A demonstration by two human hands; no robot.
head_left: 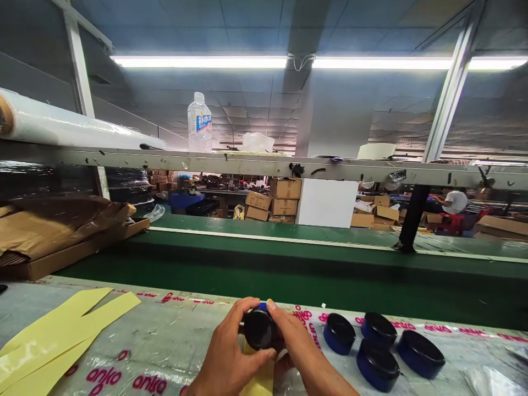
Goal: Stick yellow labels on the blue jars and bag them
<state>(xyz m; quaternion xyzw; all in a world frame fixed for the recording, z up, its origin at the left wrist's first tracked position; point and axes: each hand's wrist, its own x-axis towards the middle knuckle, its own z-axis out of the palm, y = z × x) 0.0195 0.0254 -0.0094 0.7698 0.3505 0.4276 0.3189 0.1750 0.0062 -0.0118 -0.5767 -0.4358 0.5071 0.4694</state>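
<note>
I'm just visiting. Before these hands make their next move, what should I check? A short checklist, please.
1. Left hand gripping the dark round container: ok.
2. Right hand gripping it too: ok.
3. Yellow piece below the container attached to it: cannot tell, the hands hide where they would meet.
4. Four similar containers on the right clear of the hands: ok, black faces up.
5. Yellow strips on the left lying singly: not ok, they overlap.
</note>
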